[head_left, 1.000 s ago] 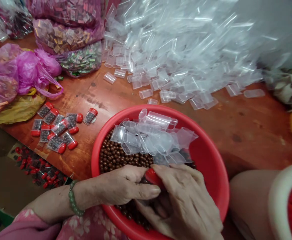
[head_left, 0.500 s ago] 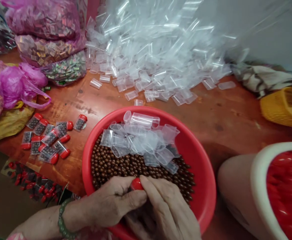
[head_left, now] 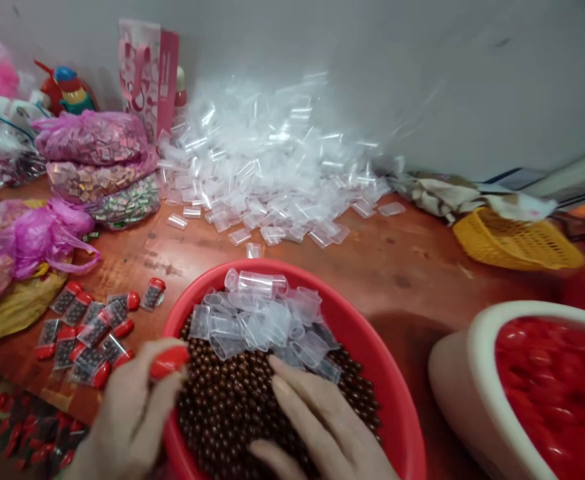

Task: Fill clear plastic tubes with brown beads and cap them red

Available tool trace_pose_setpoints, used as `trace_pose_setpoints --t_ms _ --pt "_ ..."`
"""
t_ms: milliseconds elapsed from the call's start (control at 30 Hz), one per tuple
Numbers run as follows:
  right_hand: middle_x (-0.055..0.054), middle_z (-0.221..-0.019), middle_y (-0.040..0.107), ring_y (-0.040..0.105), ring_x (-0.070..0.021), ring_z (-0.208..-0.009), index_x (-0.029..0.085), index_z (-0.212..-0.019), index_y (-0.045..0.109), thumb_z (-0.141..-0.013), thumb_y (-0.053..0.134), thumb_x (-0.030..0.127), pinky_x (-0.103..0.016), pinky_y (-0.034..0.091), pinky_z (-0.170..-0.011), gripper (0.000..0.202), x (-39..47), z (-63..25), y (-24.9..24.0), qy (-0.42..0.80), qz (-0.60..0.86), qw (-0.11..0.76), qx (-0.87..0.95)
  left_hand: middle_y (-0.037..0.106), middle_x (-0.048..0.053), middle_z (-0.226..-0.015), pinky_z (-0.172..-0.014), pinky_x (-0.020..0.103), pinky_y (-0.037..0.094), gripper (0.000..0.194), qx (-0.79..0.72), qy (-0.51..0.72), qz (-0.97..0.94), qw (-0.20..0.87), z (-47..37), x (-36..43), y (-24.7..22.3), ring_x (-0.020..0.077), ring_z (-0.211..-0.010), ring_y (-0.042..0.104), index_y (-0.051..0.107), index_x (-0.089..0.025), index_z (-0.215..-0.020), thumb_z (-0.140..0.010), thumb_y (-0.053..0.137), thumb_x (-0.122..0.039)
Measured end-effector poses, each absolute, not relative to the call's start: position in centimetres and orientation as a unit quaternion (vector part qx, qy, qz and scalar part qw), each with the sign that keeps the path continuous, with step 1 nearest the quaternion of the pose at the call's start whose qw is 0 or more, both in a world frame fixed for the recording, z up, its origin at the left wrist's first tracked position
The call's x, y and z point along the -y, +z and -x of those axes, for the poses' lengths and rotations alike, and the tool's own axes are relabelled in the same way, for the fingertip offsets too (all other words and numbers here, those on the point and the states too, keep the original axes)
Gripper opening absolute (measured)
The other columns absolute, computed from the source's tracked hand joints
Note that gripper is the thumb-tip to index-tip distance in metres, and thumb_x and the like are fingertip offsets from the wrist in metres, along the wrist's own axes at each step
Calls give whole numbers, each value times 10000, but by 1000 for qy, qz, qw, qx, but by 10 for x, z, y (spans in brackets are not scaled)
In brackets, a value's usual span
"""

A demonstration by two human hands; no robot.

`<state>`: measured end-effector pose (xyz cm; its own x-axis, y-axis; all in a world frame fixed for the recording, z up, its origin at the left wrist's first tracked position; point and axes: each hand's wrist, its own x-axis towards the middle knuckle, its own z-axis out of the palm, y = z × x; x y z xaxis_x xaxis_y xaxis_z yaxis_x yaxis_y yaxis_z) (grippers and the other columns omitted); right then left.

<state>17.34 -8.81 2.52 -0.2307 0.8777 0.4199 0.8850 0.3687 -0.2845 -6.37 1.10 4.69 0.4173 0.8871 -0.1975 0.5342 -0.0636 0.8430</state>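
Note:
My left hand (head_left: 132, 400), at the left rim of the red basin (head_left: 395, 373), is closed on a small case with a red cap (head_left: 169, 362); fingers hide the rest of it. Over the brown balls (head_left: 232, 393) in the basin, my right hand (head_left: 325, 420) is open, its fingers spread and nothing seen in them. Clear plastic tubes (head_left: 272, 323) lie heaped on the balls at the basin's far side, just beyond my right fingertips. Filled cases with red caps (head_left: 92, 330) lie on the table left of the basin.
A large pile of clear tubes (head_left: 267, 180) lies against the wall. Pink bags (head_left: 92, 140) stand at the left. To the right are a white bucket (head_left: 479, 353) of red caps (head_left: 557, 387) and a yellow basket (head_left: 512, 243). More red-capped cases (head_left: 32, 427) lie below the table's left edge.
My hands were together over the basin around the red-capped case. Now they are apart: the left has carried the case leftward, and the right has opened over the balls. The view has tilted up.

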Motion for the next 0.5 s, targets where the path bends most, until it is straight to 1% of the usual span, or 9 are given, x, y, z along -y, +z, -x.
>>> trace_pose_setpoints --t_ms 67,100,167,200,267,333,367,433,500 --pt "-160 -1168 682 663 -255 -1071 137 -1265 567 -890 602 262 -377 586 -866 397 78 -190 18 -31 578 261 773 665 154 -1112 -935 489 467 370 -565 171 -768 248 87 -35 33 322 -1009 628 583 -169 -1170 -932 423 -402" --pt "-144 -1129 698 682 -245 -1015 147 -1231 597 -905 576 262 -372 591 -839 347 73 -198 13 -44 585 255 768 660 178 -1123 -945 541 453 390 -568 141 -794 163 95 -50 27 356 -1035 620 581 -149 -1184 -926 426 -396" --pt "-119 -1057 716 697 -233 -920 165 -1150 644 -934 525 279 -371 595 -782 272 67 -213 3 -65 602 246 757 605 225 -1235 -984 574 429 434 -537 106 -836 49 98 -80 19 393 -1158 562 552 -108 -1231 -911 461 -387" --pt "-110 -1031 719 697 -230 -890 173 -1115 655 -946 503 290 -373 592 -762 256 66 -219 -2 -68 613 242 749 569 235 -1291 -1004 556 429 444 -510 104 -854 25 94 -95 18 386 -1212 531 533 -95 -1255 -916 463 -372" --pt "-97 -1004 716 690 -225 -870 185 -1071 660 -958 482 304 -380 584 -758 243 65 -228 -7 -56 635 237 733 567 195 -1310 -1007 490 456 379 -444 109 -888 47 73 -119 21 321 -1216 541 529 -117 -1257 -950 408 -304" --pt "-92 -1004 710 684 -221 -884 188 -1060 652 -960 484 315 -387 579 -787 233 65 -233 -8 -28 646 237 725 641 136 -1183 -956 424 495 304 -388 100 -909 115 44 -134 27 255 -1091 610 582 -139 -1158 -965 369 -239" --pt "-90 -1003 709 682 -218 -887 189 -1055 649 -961 485 318 -387 578 -795 229 64 -234 -7 -15 647 238 724 647 122 -1156 -948 404 497 285 -363 104 -915 138 28 -137 31 238 -1068 613 592 -141 -1132 -965 381 -233" --pt "-84 -986 710 682 -214 -874 192 -1040 647 -964 480 320 -382 578 -784 224 61 -234 -4 1 647 242 723 632 110 -1143 -952 383 489 248 -304 102 -932 168 1 -136 36 227 -1075 585 592 -145 -1130 -938 465 -237" --pt "-77 -966 712 683 -210 -854 198 -1026 652 -962 486 321 -378 580 -768 216 56 -234 -1 11 646 246 723 604 112 -1136 -935 386 485 270 -261 78 -949 157 -18 -132 38 238 -1078 546 588 -151 -1149 -887 543 -204"
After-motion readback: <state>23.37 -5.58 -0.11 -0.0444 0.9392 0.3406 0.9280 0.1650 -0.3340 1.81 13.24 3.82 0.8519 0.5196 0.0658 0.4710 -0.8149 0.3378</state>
